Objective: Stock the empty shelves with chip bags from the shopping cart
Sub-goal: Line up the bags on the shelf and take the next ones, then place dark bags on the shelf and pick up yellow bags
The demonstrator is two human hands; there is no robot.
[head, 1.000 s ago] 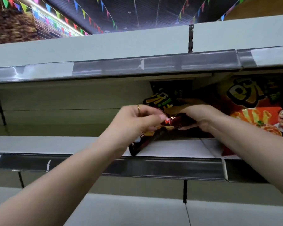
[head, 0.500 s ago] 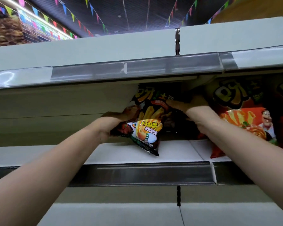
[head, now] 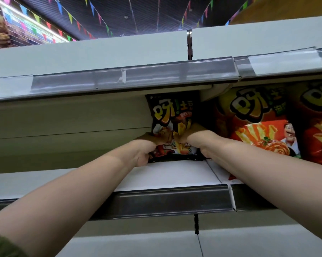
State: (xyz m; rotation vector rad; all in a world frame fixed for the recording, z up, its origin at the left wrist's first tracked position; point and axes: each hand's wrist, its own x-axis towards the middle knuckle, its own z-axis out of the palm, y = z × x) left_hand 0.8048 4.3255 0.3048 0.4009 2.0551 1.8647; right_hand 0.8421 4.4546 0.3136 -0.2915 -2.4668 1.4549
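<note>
Item: black chip bag, glossy crinkled foil, rect. pouch. We hold it upright on the white shelf board. Long axis vertical, top seam up under the upper shelf, printed front twd us, bottom seam at the board. Our left hand & right hand grip its lower corners, fingers curled into the foil. Adj. right: orange bags, same shape, upright.
</note>
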